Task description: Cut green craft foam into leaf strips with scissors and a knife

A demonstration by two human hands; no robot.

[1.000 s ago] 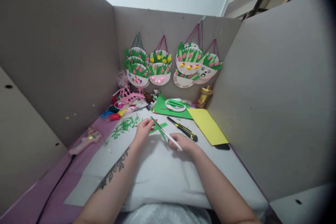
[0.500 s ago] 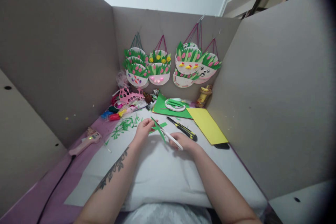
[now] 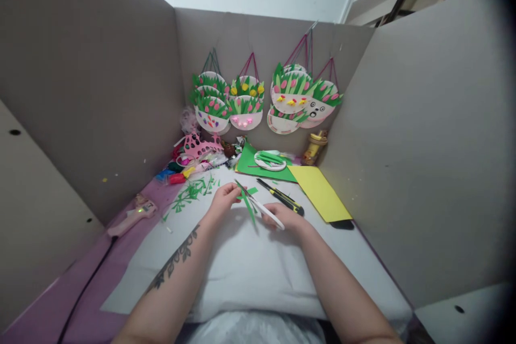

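Note:
My left hand pinches a strip of green paper over the white-covered table. White-handled scissors are in my right hand, their blades across the green paper beside my left fingertips. Another green piece shows just behind the blades. Green paper scraps are scattered to the left of my left hand. A black and yellow utility knife rests just beyond my right hand.
A pink glue gun with a cord is at the left. Yellow card lies right. A white plate with green pieces sits on green card. Paper-plate baskets hang on the back panel.
The green strip under the scissors has swung to hang more steeply, and the blades have shifted on it. Both hands have moved slightly right, as the whole view has shifted a little.

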